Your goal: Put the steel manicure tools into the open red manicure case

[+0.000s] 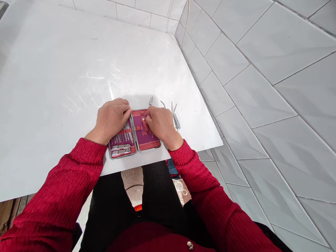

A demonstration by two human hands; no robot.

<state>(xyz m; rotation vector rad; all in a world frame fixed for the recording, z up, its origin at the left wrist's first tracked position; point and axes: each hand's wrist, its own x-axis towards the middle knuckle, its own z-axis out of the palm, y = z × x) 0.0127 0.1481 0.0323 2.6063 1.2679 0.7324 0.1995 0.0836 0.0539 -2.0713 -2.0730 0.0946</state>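
A manicure case (149, 145) lies open like a book near the table's front edge, with a purple lining and red trim. My left hand (111, 117) is closed over the upper part of its left half, thumb near the hinge. Below that hand, slim metal tools stand in a row under a red band, and two nail clippers (120, 149) lie at the bottom. My right hand (162, 124) is over the right half, fingers curled in beside a red snap strap (144, 122). What those fingers hold is hidden; a small metal tip shows below them.
A small clipper (151, 100) lies beyond the case on the white table (65, 63). Right of my right hand are another nail clipper (176, 120) and thin metal tools (174, 106), partly covered. A grey tiled wall (236, 87) borders the right side.
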